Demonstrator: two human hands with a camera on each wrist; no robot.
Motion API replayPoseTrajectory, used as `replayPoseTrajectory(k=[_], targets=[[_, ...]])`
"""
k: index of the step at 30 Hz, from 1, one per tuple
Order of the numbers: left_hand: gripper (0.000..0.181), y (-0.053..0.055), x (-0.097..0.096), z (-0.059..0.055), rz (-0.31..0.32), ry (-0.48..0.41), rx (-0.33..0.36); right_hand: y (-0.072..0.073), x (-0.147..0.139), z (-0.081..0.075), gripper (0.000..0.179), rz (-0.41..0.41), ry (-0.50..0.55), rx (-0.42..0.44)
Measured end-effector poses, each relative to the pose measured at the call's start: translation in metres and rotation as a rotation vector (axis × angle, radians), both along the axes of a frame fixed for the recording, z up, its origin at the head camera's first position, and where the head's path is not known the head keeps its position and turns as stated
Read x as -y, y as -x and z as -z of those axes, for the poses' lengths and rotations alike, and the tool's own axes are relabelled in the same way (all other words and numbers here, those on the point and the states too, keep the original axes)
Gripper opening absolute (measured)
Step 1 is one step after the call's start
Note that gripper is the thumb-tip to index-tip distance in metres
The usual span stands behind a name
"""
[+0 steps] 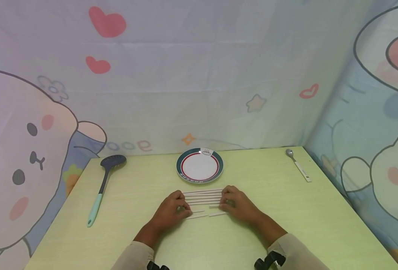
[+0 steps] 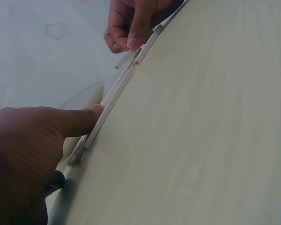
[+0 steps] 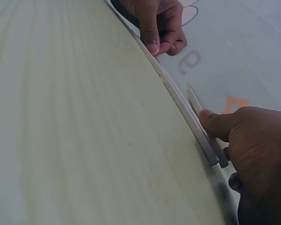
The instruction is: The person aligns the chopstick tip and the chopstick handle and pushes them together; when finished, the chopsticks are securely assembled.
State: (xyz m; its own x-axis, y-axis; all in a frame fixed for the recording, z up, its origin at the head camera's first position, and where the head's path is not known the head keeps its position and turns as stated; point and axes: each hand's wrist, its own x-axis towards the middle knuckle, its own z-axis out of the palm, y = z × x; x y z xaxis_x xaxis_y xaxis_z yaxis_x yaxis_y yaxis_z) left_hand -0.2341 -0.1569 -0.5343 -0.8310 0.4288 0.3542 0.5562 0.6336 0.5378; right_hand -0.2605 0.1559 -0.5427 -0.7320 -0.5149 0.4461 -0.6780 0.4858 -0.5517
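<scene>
Several thin pale sticks (image 1: 203, 197) lie side by side across the table in the head view, their ends partly hidden by the hands. My left hand (image 1: 172, 210) pinches a short stick piece (image 1: 199, 211) between thumb and fingers. Facing it, my right hand (image 1: 241, 206) pinches another short piece (image 1: 214, 206), tilted up in the right wrist view. A gap separates the two pieces' inner ends. Closer to me, two more short pieces lie end to end, a left one (image 1: 197, 216) and a right one (image 1: 218, 214).
A white plate (image 1: 200, 167) with a green rim stands just beyond the hands. At the left lies a slotted skimmer (image 1: 103, 183) with a mint handle; a small spoon (image 1: 298, 165) lies at the far right. A printed cloth (image 1: 185, 75) hangs behind the table (image 1: 134, 210).
</scene>
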Motion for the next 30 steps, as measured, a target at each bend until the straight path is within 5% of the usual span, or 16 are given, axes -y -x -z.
replayPoseTrajectory(k=[12,18,23,30], targets=[[0.011,0.0,-0.003,-0.002,-0.043,-0.028,-0.13,-0.004,0.004,-0.003,0.006,0.004,0.002,0.032],[0.005,-0.004,-0.004,-0.006,-0.107,-0.071,-0.022,-0.007,0.005,-0.004,0.005,0.051,-0.003,-0.012],[0.006,-0.004,-0.004,-0.007,-0.101,-0.11,0.036,-0.008,0.009,-0.006,0.009,0.042,0.021,-0.008],[0.022,-0.001,-0.002,-0.004,0.002,-0.106,-0.119,-0.01,0.012,-0.01,0.015,-0.008,0.029,-0.027]])
